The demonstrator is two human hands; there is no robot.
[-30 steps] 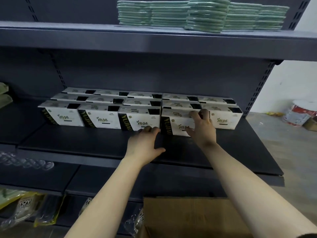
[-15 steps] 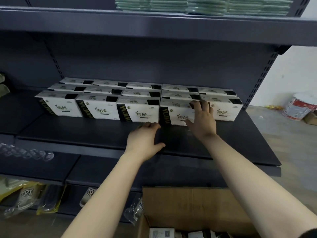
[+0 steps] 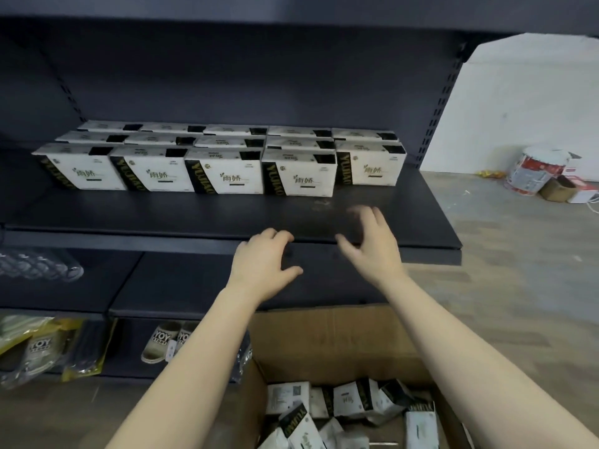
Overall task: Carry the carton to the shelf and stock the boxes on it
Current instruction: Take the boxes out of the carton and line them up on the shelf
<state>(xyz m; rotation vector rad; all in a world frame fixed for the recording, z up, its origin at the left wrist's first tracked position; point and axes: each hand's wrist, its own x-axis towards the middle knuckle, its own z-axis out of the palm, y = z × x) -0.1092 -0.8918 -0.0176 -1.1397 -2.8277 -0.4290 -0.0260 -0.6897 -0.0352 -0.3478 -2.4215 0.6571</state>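
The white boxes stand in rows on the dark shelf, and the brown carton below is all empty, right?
Not quite. The white boxes do stand in rows on the dark shelf, but the brown carton is not empty: the head view shows loose boxes lying inside it.

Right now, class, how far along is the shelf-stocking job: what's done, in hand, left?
Done: the carton stands below the shelf, where rows of stocked boxes face front. In hand: nothing; the left hand and right hand hover empty near the shelf's front edge. Left: loose boxes lie in the carton, unstocked.
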